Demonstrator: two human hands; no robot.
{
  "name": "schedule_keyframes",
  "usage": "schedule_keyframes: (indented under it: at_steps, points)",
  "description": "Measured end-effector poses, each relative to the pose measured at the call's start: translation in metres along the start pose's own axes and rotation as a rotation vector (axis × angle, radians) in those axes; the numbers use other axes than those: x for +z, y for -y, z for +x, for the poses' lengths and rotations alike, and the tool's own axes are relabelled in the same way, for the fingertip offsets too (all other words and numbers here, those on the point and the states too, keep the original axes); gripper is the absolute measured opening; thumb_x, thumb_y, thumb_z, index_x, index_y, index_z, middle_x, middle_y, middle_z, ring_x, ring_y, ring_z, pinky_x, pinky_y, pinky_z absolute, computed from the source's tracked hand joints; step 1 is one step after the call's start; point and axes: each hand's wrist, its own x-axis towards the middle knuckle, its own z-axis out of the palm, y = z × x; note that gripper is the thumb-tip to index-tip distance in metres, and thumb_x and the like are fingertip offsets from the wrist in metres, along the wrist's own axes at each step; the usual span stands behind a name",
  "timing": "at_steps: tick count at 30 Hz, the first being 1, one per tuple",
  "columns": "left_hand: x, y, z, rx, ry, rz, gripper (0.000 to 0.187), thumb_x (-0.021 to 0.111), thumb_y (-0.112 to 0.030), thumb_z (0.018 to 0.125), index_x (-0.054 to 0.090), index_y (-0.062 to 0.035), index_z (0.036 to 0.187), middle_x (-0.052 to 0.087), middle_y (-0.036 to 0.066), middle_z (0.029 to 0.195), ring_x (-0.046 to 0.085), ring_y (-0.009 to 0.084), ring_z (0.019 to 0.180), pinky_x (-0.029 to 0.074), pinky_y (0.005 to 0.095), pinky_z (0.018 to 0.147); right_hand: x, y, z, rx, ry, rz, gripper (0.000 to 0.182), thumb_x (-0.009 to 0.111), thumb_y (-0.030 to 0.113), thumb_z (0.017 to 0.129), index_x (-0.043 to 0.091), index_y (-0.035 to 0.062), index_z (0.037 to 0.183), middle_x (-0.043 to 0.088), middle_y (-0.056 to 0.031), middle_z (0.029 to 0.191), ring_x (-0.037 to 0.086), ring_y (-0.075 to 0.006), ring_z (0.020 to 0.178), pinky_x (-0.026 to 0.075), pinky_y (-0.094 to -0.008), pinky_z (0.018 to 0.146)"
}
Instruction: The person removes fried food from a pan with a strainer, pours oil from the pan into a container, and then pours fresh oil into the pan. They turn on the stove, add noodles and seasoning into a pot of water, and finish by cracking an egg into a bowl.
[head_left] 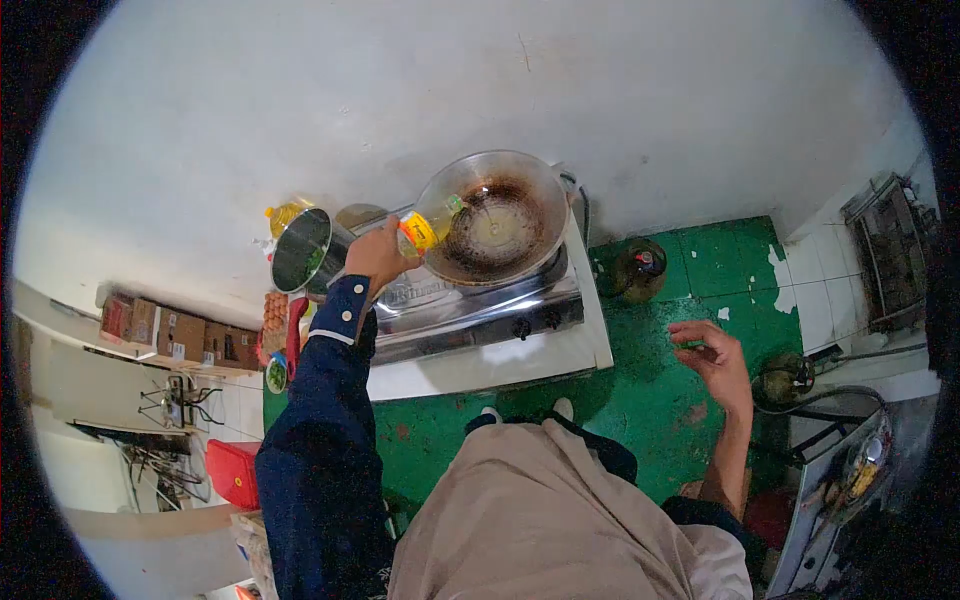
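A clear bottle (424, 230) with a yellow and red label is gripped in my left hand (378, 254). It tilts over a large wok (497, 222), its green-tinged neck above the pan's left inner side. The wok has a browned inside with a little liquid at its centre, and it sits on a silver gas stove (470, 325). My right hand (712, 362) hangs over the green floor to the right, fingers curved and apart, holding nothing. Left of my left hand stands a metal pot (303, 250) with something green inside.
A yellow oil container (288, 216) stands behind the pot. Eggs (275, 310), a red object (297, 335) and a small bowl of greens (277, 374) are at the left. Gas cylinders (640, 270) stand on the floor right of the stove. Cardboard boxes (180, 335) line the far left.
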Motion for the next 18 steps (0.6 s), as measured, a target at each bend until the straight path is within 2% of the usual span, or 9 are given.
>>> schedule_keyframes:
  at_steps: [4, 7, 10, 13, 16, 18]
  points:
    - [0.000, 0.001, -0.001, 0.007, -0.013, 0.024, 0.081, 0.067, -0.058, 0.065, 0.042, -0.0029, 0.120, 0.062, 0.023, 0.091, 0.062, 0.0347, 0.084, 0.051, 0.0426, 0.069, 0.000, -0.002, 0.002, -0.023, 0.003, -0.012, 0.023, 0.064, 0.001, 0.073, 0.064, 0.0080, 0.095, 0.061, -0.0057, 0.110, 0.057, -0.0159, 0.098, 0.044, -0.0272, 0.074]
    - [0.001, -0.001, -0.006, -0.031, -0.045, -0.051, 0.073, 0.070, -0.050, 0.065, 0.044, -0.0027, 0.114, 0.062, 0.021, 0.089, 0.062, 0.0347, 0.082, 0.051, 0.0426, 0.071, -0.001, -0.003, 0.003, -0.038, -0.011, -0.014, 0.026, 0.063, -0.001, 0.072, 0.064, 0.0072, 0.097, 0.059, -0.0056, 0.113, 0.056, -0.0161, 0.099, 0.046, -0.0272, 0.075]
    - [0.008, 0.000, -0.010, -0.072, -0.083, -0.190, 0.074, 0.070, -0.051, 0.065, 0.045, -0.0021, 0.114, 0.062, 0.022, 0.092, 0.062, 0.0356, 0.084, 0.050, 0.0428, 0.072, 0.001, 0.000, 0.004, -0.058, -0.073, 0.088, 0.030, 0.062, -0.004, 0.072, 0.063, 0.0062, 0.101, 0.055, -0.0056, 0.115, 0.055, -0.0163, 0.100, 0.047, -0.0264, 0.077]
    - [0.018, -0.004, -0.015, -0.105, -0.271, -0.331, 0.077, 0.070, -0.053, 0.064, 0.044, -0.0009, 0.115, 0.061, 0.024, 0.096, 0.061, 0.0368, 0.088, 0.049, 0.0426, 0.074, -0.002, -0.005, 0.008, -0.053, -0.047, 0.075, 0.033, 0.061, -0.007, 0.072, 0.062, 0.0053, 0.103, 0.053, -0.0056, 0.113, 0.055, -0.0156, 0.097, 0.048, -0.0254, 0.079]
    - [0.007, -0.012, -0.015, -0.192, -0.262, -0.559, 0.078, 0.071, -0.053, 0.064, 0.047, 0.0005, 0.115, 0.060, 0.024, 0.099, 0.061, 0.0358, 0.091, 0.048, 0.0410, 0.075, -0.002, 0.010, 0.015, -0.044, -0.043, 0.040, 0.033, 0.061, -0.006, 0.073, 0.061, 0.0057, 0.104, 0.054, -0.0050, 0.107, 0.055, -0.0138, 0.092, 0.048, -0.0259, 0.078]
    - [0.004, -0.015, -0.012, -0.175, -0.389, -0.690, 0.076, 0.072, -0.053, 0.064, 0.049, 0.0015, 0.112, 0.061, 0.022, 0.097, 0.061, 0.0349, 0.089, 0.048, 0.0393, 0.075, 0.001, 0.021, 0.023, -0.047, -0.091, 0.061, 0.034, 0.063, -0.004, 0.075, 0.059, 0.0034, 0.107, 0.056, -0.0044, 0.102, 0.057, -0.0135, 0.088, 0.050, -0.0260, 0.075]
